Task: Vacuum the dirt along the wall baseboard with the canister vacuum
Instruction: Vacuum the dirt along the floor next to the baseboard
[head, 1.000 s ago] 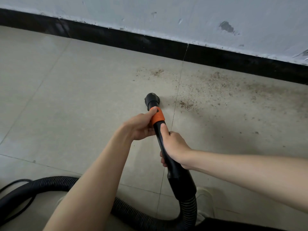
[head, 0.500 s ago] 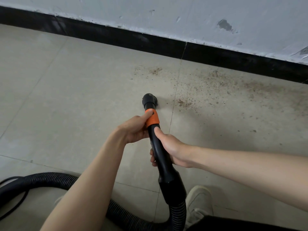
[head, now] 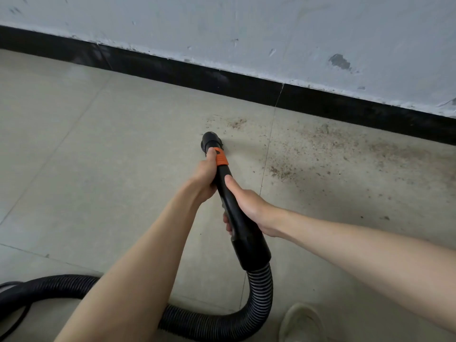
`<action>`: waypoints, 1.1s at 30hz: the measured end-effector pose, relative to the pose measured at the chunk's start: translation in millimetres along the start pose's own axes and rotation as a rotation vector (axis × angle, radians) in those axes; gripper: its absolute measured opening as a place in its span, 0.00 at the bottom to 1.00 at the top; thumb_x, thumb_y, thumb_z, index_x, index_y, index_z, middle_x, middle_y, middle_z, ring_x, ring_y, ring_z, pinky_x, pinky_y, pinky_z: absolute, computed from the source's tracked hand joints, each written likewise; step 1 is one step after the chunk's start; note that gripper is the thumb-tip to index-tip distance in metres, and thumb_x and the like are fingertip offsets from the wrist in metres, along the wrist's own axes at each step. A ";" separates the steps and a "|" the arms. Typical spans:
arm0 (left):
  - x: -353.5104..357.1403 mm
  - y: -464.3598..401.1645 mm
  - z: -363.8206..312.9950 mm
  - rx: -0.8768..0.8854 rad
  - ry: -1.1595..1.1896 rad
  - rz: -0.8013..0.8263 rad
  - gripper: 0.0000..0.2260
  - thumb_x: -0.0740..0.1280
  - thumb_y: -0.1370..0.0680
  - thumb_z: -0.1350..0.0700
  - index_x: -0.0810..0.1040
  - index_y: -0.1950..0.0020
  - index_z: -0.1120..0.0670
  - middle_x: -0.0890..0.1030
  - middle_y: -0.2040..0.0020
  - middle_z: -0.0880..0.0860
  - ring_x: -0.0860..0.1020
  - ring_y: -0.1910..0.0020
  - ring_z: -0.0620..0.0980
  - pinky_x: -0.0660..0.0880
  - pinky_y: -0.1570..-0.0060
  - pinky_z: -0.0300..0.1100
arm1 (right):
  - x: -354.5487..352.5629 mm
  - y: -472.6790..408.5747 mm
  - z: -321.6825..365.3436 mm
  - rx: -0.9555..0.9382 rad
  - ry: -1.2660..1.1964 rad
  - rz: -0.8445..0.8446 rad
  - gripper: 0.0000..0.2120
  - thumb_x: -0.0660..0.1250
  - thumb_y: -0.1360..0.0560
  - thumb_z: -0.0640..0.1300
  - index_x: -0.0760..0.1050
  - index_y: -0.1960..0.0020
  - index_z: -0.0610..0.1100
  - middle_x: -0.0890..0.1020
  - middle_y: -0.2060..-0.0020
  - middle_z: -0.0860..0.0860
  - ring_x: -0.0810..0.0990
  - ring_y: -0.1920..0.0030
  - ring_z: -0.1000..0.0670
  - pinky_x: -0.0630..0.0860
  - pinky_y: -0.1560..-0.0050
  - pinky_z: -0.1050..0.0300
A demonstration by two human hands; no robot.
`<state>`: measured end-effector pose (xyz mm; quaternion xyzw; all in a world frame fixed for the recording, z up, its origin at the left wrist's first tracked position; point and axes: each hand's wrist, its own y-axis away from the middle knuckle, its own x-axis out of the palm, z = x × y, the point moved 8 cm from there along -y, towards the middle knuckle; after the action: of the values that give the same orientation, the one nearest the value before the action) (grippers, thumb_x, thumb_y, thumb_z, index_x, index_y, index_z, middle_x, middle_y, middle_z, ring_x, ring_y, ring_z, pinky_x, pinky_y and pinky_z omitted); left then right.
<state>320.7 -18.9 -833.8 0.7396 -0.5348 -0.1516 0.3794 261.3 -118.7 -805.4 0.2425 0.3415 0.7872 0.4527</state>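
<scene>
nozzle (head: 210,141) left of dirt (head: 320,149), before baseboard (head: 197,75)

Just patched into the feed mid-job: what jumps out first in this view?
Front and centre, both hands grip the black vacuum wand: the left hand up by its orange collar, the right hand lower down. The nozzle points at the tile floor, with brown dirt scattered to its right along the black baseboard. The ribbed hose loops back toward the lower left.

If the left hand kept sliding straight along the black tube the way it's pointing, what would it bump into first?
Probably the round black nozzle just past the orange band, since the left hand already grips the tube there. Beyond it lie bare floor and the black baseboard.
</scene>
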 end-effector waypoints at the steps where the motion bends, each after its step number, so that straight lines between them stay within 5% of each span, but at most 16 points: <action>1: -4.2 -4.1 -4.7 0.006 0.013 -0.003 0.18 0.54 0.18 0.44 0.70 0.55 0.57 0.73 0.62 0.56 0.73 0.65 0.51 0.72 0.63 0.43 | 1.3 -0.8 -0.8 0.000 0.036 0.033 0.30 0.53 0.22 0.67 0.71 0.58 0.40 0.79 0.73 0.46 0.78 0.73 0.46 0.78 0.67 0.57; 8: -19.0 -30.2 -31.1 -0.006 0.061 0.041 0.19 0.56 0.19 0.42 0.71 0.52 0.58 0.75 0.64 0.55 0.75 0.68 0.49 0.73 0.68 0.41 | 2.8 -10.0 10.6 -0.142 0.080 0.016 0.19 0.61 0.21 0.59 0.69 0.57 0.42 0.80 0.67 0.43 0.79 0.71 0.44 0.78 0.65 0.54; 13: -20.1 -42.6 -53.4 0.033 0.007 -0.032 0.17 0.55 0.18 0.43 0.69 0.47 0.57 0.76 0.62 0.55 0.76 0.67 0.48 0.73 0.68 0.41 | -5.0 -27.9 35.5 -0.229 0.257 -0.131 0.20 0.61 0.22 0.61 0.69 0.62 0.46 0.80 0.62 0.43 0.80 0.61 0.41 0.79 0.50 0.43; 19: -22.5 -56.1 -72.0 0.133 -0.324 -0.143 0.20 0.58 0.21 0.43 0.69 0.45 0.60 0.74 0.56 0.54 0.75 0.60 0.50 0.73 0.65 0.41 | -11.9 -49.8 59.2 -0.287 0.481 -0.222 0.20 0.60 0.22 0.62 0.70 0.63 0.47 0.79 0.67 0.51 0.78 0.64 0.51 0.71 0.65 0.59; 23: -19.9 -64.9 -76.1 0.162 -0.410 -0.177 0.24 0.55 0.20 0.42 0.70 0.40 0.62 0.73 0.58 0.54 0.74 0.58 0.52 0.72 0.57 0.45 | -13.9 -58.5 62.2 -0.287 0.518 -0.221 0.20 0.59 0.23 0.62 0.69 0.63 0.48 0.78 0.68 0.52 0.77 0.66 0.53 0.69 0.67 0.59; 28: -2.7 -65.9 -71.3 0.172 -0.495 -0.145 0.25 0.52 0.20 0.39 0.70 0.41 0.61 0.73 0.59 0.54 0.74 0.59 0.51 0.72 0.59 0.43 | -23.5 -57.5 54.3 -0.272 0.537 -0.279 0.20 0.57 0.23 0.65 0.69 0.61 0.49 0.80 0.65 0.50 0.79 0.63 0.51 0.74 0.64 0.56; 30: 9.5 -66.0 -66.6 0.187 -0.533 -0.110 0.26 0.52 0.20 0.40 0.71 0.39 0.62 0.75 0.55 0.56 0.75 0.55 0.54 0.73 0.54 0.45 | -29.9 -54.6 47.0 -0.248 0.520 -0.296 0.20 0.56 0.23 0.65 0.69 0.59 0.48 0.82 0.62 0.48 0.81 0.61 0.48 0.77 0.59 0.54; 33: 30.7 -65.2 -58.4 0.193 -0.598 -0.066 0.28 0.52 0.19 0.41 0.70 0.36 0.64 0.76 0.43 0.62 0.76 0.45 0.59 0.74 0.45 0.49 | -45.0 -44.7 36.8 -0.243 0.459 -0.326 0.18 0.56 0.22 0.64 0.67 0.58 0.50 0.79 0.63 0.51 0.78 0.64 0.52 0.71 0.66 0.59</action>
<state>413.2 -14.3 -836.5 0.7119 -0.6102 -0.3230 0.1281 332.4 -130.6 -818.6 -0.0555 0.3728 0.7733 0.5098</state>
